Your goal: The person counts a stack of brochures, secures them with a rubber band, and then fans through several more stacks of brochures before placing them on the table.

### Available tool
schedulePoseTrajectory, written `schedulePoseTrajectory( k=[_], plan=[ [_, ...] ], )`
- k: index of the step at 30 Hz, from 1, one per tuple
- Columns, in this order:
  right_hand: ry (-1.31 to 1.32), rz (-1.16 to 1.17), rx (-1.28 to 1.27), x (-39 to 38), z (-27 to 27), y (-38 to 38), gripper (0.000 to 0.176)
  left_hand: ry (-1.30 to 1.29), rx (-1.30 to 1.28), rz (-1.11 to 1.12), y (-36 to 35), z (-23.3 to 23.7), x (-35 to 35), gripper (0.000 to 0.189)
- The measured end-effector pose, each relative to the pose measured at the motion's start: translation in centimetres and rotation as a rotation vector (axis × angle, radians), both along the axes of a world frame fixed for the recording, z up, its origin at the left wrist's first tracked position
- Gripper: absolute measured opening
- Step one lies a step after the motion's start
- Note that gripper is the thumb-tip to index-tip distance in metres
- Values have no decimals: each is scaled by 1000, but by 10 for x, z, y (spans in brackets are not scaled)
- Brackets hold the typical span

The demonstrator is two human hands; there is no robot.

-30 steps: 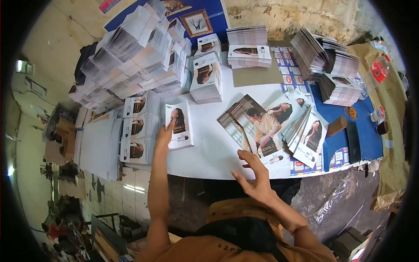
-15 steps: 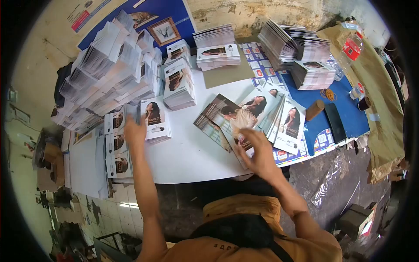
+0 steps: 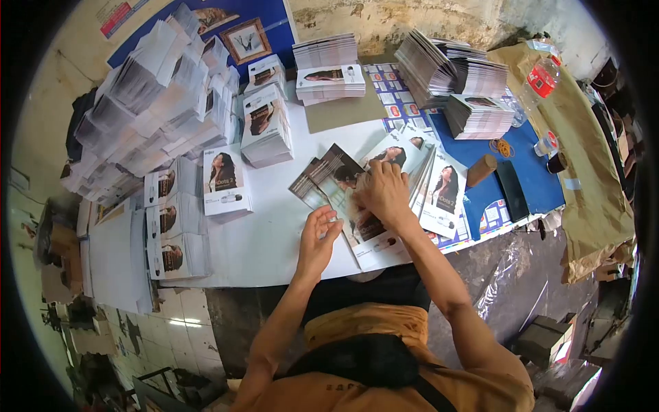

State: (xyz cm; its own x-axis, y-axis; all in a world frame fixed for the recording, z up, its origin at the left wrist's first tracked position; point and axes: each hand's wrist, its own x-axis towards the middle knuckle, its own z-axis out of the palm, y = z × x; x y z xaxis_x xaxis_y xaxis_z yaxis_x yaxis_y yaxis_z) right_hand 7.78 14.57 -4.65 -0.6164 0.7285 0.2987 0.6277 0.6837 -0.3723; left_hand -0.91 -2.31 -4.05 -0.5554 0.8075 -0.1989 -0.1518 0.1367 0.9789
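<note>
Head view. Held the right hand (image 3: 384, 196) flat and unclenched on top of the fanned leaflets (image 3: 334, 177), near the front edge of the white counter (image 3: 274, 240), pressing without gripping. Held the left hand (image 3: 317, 240) open just beside it, fingertips touching the fan's lower edge, grasping nothing. Saw a separate leaflet stack (image 3: 225, 184) well to the left, and a wooden roller (image 3: 480, 169) beside a black slab (image 3: 511, 190) to the right.

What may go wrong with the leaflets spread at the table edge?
The fanned leaflets under the right hand lie at the front edge of the table; a push from the left hand beside them might slide some off. The tall piles at the left lean and could topple if jolted.
</note>
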Motion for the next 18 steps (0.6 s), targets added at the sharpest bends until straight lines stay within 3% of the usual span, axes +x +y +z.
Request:
schedulePoseTrajectory(
  k=[1, 4, 5, 9, 12, 13, 16, 17, 18],
  plan=[
    [130, 64, 58, 4, 2, 0, 36, 16, -9, 11, -4, -3, 2, 46],
    [251, 87, -202, 7, 16, 10, 26, 50, 16, 34, -9, 2, -3, 47],
    [486, 106, -116, 6, 15, 12, 20, 97, 0, 57, -9, 2, -6, 48],
    [765, 22, -562, 9, 46, 10, 21, 123, 16, 141, 2, 9, -6, 53],
    [969, 87, -790, 14, 49, 6, 20, 20, 190, -70, 21, 15, 0, 54],
    [1036, 77, -905, 14, 51, 2, 18, -51, 148, -111, 25, 21, 4, 34],
    [1144, -20, -738, 21, 39, 6, 18, 106, -160, -199, 21, 11, 0, 25],
    [1209, -97, -689, 28, 41, 10, 17, 126, -8, -123, 20, -1, 6, 27],
    [1273, -173, -641, 36, 43, 14, 17, 134, -45, -188, 13, -4, -1, 25]
  ],
)
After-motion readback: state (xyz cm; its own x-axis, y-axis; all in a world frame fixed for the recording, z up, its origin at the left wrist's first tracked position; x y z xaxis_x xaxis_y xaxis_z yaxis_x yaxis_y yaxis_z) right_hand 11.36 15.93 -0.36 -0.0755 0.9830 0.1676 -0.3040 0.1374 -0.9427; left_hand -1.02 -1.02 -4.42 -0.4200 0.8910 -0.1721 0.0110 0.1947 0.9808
